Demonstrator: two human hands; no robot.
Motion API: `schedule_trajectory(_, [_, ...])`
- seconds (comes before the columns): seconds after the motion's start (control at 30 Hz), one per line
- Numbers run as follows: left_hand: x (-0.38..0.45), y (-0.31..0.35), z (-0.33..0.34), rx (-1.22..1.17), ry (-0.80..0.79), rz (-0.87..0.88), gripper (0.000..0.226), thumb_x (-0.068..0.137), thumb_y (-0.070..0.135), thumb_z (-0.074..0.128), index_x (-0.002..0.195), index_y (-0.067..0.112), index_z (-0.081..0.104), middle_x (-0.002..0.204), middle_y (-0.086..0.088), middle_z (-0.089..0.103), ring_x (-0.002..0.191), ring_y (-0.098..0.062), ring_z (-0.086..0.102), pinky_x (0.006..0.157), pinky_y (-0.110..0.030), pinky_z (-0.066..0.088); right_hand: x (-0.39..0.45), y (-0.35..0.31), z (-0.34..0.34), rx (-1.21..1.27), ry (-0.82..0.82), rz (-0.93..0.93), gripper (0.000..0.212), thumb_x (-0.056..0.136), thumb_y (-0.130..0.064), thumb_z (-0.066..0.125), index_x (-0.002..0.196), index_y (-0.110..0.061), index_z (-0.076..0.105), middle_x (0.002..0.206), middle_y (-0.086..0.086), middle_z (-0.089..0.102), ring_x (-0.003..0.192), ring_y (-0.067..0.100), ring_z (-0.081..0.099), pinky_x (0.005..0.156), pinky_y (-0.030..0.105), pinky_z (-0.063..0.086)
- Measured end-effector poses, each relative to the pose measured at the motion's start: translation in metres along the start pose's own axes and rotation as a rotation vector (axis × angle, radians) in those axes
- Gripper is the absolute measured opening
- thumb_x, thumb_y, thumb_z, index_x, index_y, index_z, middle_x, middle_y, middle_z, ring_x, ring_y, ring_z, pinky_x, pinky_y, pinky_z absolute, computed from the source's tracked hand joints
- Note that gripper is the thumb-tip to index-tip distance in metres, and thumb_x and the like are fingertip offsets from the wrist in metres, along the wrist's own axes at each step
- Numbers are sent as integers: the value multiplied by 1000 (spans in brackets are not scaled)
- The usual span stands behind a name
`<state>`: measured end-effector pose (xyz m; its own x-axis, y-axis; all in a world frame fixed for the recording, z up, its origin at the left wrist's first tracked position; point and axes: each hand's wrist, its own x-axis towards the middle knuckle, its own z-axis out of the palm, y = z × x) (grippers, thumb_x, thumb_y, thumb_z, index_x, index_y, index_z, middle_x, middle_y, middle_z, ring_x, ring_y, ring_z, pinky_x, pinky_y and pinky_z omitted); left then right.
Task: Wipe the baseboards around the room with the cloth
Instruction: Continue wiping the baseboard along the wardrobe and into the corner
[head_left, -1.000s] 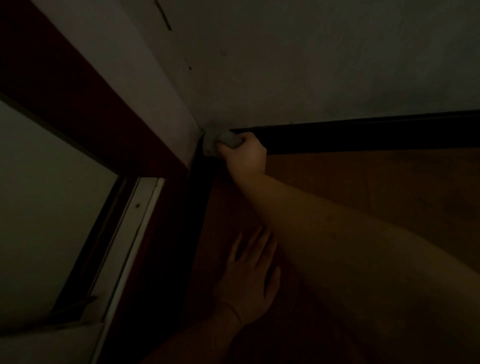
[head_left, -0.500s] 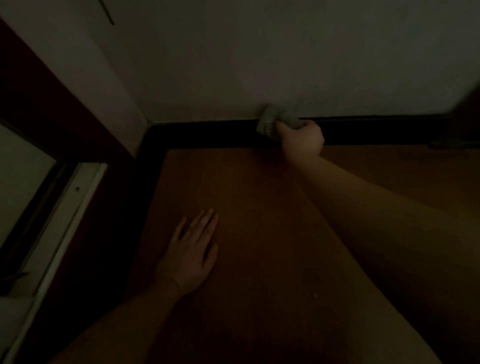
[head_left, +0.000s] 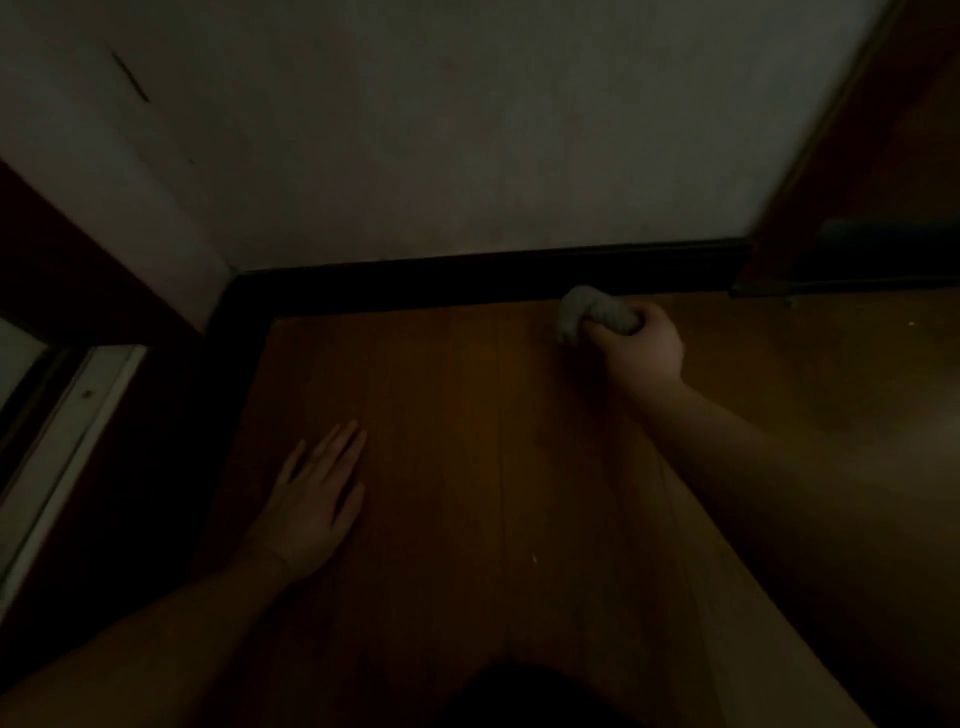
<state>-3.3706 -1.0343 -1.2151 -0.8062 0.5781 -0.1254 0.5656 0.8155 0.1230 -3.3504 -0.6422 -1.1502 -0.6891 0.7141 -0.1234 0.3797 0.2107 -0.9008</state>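
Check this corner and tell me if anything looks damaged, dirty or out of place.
A thin dark line, perhaps a crack, runs slantwise on the wall at upper left. Small pale specks lie on the wooden floor, near the middle and at far right. Too dark to judge the baseboard itself.

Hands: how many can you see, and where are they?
2. The left hand lies flat on the wooden floor, fingers straight. The right hand grips the bunched cloth by the dark baseboard, near the doorframe.
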Motion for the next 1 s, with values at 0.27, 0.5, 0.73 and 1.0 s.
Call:
schedule_trajectory(0.27, [-1, 29, -16, 91, -103, -90, 71, 97, 61, -7, 157, 23, -12, 164, 5, -21, 151, -7, -10, 123, -36, -4, -93, 7, -41, 11, -166, -125, 47, 86, -28, 72, 128, -25, 52, 104, -12, 53, 85, 3, 55, 72, 21, 49])
schedule_trajectory(0.5, [45, 114, -6, -99, -9, 1, 77, 93, 65, -5, 159, 25, -3, 160, 14, -19, 151, -6, -9, 119, -27, -7, -89, 15, -52, 27, -121, -83, 48, 85, -33, 73, 128, -23, 55, 104, -14, 54, 78, -7, 51, 57, 7, 40])
schedule_trajectory(0.73, [60, 109, 11, -35, 37, 105, 73, 97, 61, 0, 160, 25, 7, 166, 9, -2, 149, -1, -12, 121, -29, -11, -62, 3, 13, 48, -132, -120, 46, 82, -34, 76, 123, -27, 54, 109, -13, 57, 98, 7, 58, 79, 23, 52])
schedule_trajectory(1.0, [60, 108, 8, -112, 72, 120, 67, 100, 52, 16, 155, 17, 31, 163, -3, 26, 151, -14, 16, 123, -31, -2, -37, -25, 132, 49, -241, -148, 35, 77, -24, 77, 109, -20, 64, 104, 2, 69, 98, 18, 63, 82, 29, 49])
